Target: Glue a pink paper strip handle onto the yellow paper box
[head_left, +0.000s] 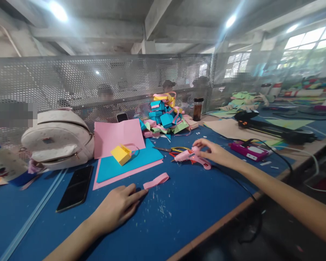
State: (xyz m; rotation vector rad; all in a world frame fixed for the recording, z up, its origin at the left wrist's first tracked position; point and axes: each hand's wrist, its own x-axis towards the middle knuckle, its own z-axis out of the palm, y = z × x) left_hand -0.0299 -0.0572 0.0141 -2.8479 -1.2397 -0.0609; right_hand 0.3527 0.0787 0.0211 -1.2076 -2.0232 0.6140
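On blue surface (195, 212), L to R: blk phone (75, 188); yellow box (121, 155) atop blue sheet (108, 170); L hand (119, 204), grip released, index tip touching pink strip (156, 181); pink glue gun (183, 156), rear pinched in R hand (212, 151) grip.

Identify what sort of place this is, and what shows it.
Likely a craft workroom, perhaps a small workshop: a pink glue gun, a pile of folded paper boxes and sheets of coloured paper share one blue tabletop.
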